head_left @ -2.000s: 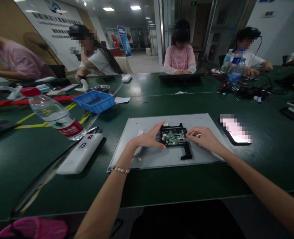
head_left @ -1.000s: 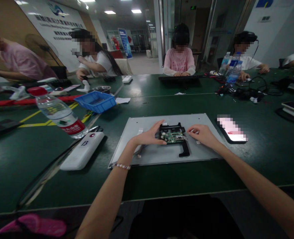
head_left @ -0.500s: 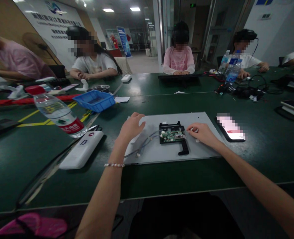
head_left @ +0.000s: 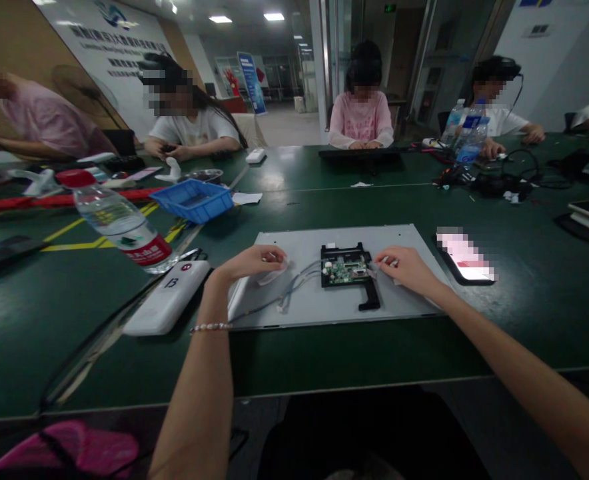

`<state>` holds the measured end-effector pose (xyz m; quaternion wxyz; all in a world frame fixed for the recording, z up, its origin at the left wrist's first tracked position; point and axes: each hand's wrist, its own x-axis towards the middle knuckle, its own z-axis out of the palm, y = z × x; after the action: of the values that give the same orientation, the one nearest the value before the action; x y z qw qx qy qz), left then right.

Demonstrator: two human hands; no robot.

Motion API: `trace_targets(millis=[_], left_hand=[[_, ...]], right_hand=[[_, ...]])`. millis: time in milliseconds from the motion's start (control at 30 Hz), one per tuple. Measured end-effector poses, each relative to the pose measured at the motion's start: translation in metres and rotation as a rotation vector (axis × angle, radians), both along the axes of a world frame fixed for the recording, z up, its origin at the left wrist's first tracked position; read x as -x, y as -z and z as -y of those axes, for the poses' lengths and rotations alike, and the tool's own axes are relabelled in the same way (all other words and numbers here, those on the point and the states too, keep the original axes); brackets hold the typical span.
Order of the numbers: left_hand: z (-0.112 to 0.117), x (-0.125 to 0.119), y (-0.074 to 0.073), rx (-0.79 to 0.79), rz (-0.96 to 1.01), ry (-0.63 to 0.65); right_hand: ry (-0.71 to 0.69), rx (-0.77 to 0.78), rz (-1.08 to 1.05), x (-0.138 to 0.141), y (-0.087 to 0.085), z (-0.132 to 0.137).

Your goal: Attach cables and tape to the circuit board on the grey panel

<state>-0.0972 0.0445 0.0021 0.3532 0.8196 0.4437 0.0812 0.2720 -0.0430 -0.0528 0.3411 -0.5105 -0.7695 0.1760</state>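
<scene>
On a light grey panel (head_left: 304,313) lies a green circuit board (head_left: 345,271) in a black plastic frame (head_left: 369,295). Grey-blue cables (head_left: 294,285) run from the board's left side across the panel. My left hand (head_left: 249,261) is over the panel's left part, fingertips pinched on a thin translucent strip (head_left: 276,273) whose kind is unclear. Close to the board's right edge, my right hand (head_left: 404,265) has its fingers pinched together. A small pale bit shows by its fingertips, too small to name.
A lit phone (head_left: 467,257) lies right of the panel. To the left are a white power bank (head_left: 169,300), a water bottle (head_left: 124,227) and a blue tray (head_left: 197,212). Several people sit around the green table (head_left: 319,363), beside bottles and cables.
My left hand has turned and lowered over the panel's left part, its fingers closing on the translucent strip. My right hand stays almost still by the board.
</scene>
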Motion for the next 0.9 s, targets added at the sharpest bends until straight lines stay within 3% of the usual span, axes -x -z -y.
trace_targets(millis=[200,433,533,733,900], left_hand=[[-0.006,-0.003,0.009,-0.052,0.021,-0.008],[0.009,-0.009,-0.011,-0.022,0.218,-0.088],[0.013,-0.013,-0.016,0.072,0.194,-0.06],[0.014,-0.018,-0.012,0.274,0.101,0.046],[0.014,-0.017,-0.011,0.291,0.08,0.071]], right_hand=[[-0.002,0.009,0.008,0.001,0.0,0.001],[0.004,0.006,-0.018,0.002,-0.002,0.001],[0.002,0.009,-0.012,0.003,-0.005,0.003],[0.002,0.018,-0.005,0.004,-0.005,0.004],[0.001,0.017,0.006,0.004,-0.005,0.004]])
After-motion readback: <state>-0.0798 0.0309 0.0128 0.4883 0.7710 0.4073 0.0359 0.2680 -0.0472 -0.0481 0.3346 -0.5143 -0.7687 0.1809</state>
